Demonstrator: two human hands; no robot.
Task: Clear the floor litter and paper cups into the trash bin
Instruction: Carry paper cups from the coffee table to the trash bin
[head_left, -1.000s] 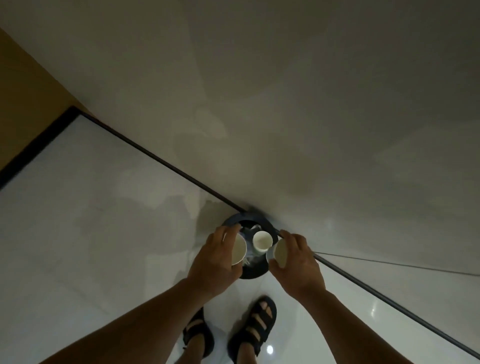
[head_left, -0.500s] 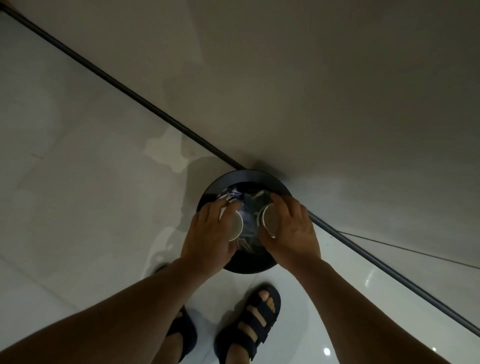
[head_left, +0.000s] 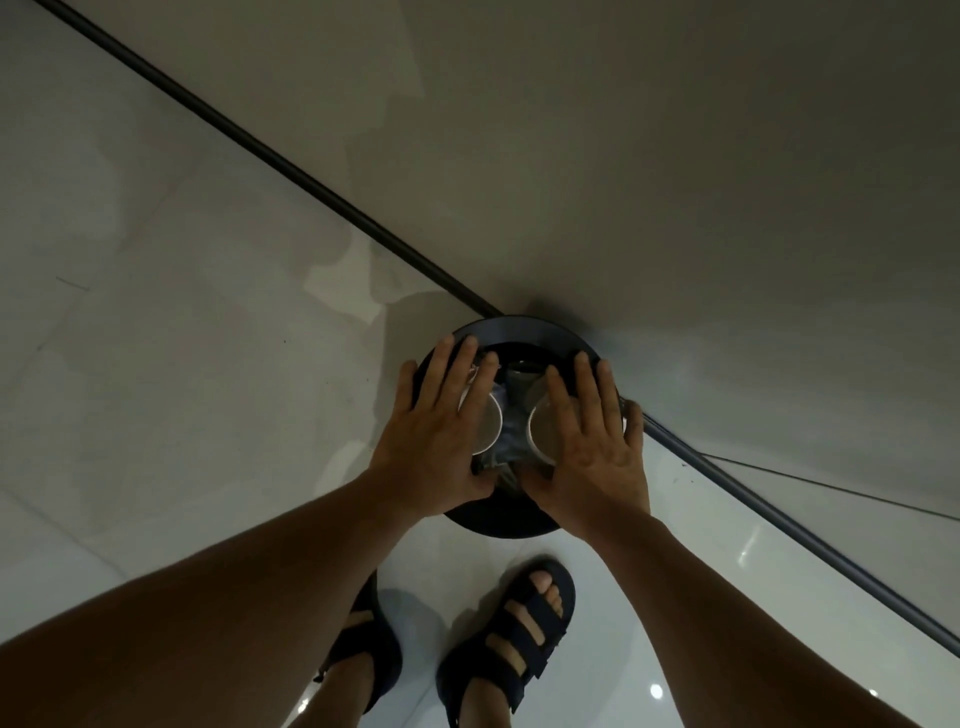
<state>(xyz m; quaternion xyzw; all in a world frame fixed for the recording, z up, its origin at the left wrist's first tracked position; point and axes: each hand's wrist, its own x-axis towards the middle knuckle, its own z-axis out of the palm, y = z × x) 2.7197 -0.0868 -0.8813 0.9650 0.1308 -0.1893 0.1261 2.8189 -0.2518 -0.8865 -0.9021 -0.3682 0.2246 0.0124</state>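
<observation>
Left hand (head_left: 440, 439) and right hand (head_left: 589, 449) spread flat, fingers straight and released, over paper cups (head_left: 490, 423) in the trash bin (head_left: 519, 327).

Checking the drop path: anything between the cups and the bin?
Nothing visible blocks it. The left cup and right cup are over the mouth of the bin, under the flat left hand and right hand. Between them lies crumpled dark litter; no lid shows.
</observation>
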